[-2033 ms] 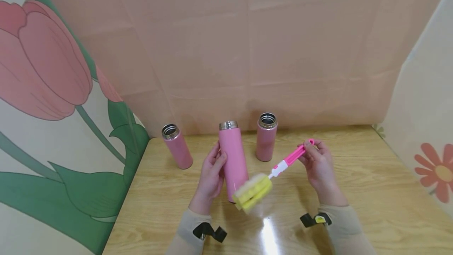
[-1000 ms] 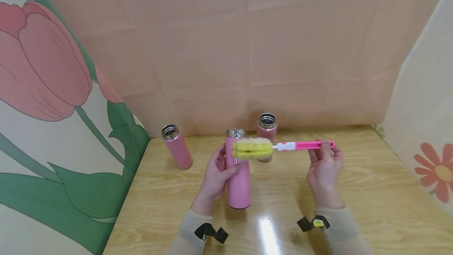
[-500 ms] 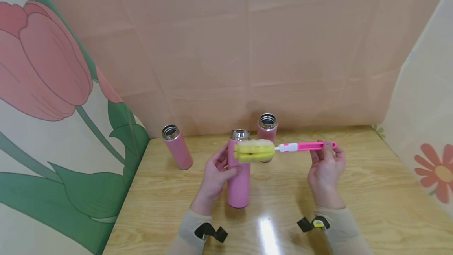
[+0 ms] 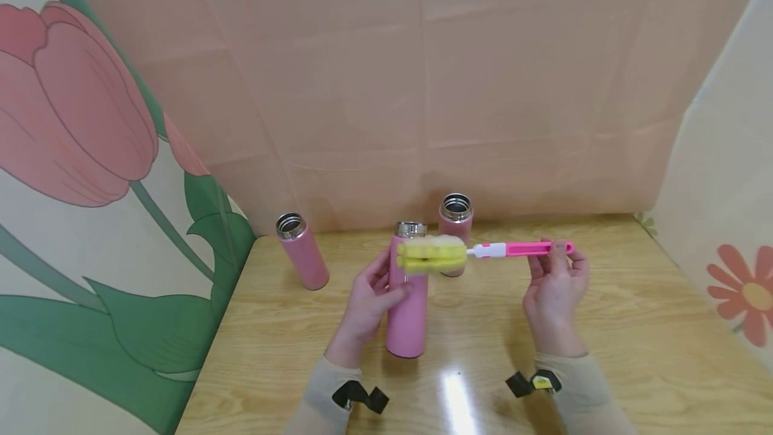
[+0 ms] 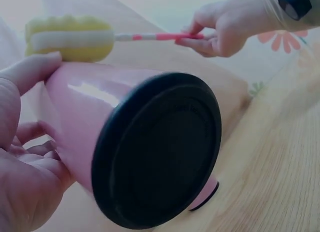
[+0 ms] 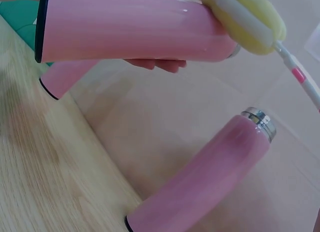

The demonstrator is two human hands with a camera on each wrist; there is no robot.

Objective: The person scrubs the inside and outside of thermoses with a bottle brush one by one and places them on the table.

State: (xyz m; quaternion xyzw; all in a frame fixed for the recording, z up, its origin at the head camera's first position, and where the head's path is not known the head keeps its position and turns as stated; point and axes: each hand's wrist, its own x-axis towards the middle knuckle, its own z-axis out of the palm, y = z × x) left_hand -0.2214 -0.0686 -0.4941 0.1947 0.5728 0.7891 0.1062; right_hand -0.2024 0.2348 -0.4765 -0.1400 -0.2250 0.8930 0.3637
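Note:
My left hand [image 4: 366,304] grips a pink steel-necked vacuum flask [image 4: 407,324] around its side; the flask is raised off the table, and its black base [image 5: 157,152] faces the left wrist camera. My right hand [image 4: 555,291] pinches the pink end of a bottle brush [image 4: 513,249] between thumb and fingers. The brush lies level, its yellow and white sponge head [image 4: 432,255] across the upper side of the flask, just below the metal neck. In the right wrist view the sponge head [image 6: 245,20] overlaps the flask's shoulder.
Two more lidless pink flasks stand on the wooden table [image 4: 260,354]: one flask [image 4: 304,254] at the back left, another flask [image 4: 455,223] behind the brush, partly hidden by it. A beige sheet [image 4: 423,86] hangs behind, and a tulip-print panel [image 4: 90,220] borders the left.
The brush has swung from slanting down near the flask's base to level across its upper part. The flask has come slightly right and lower. In the last half second both hands barely move.

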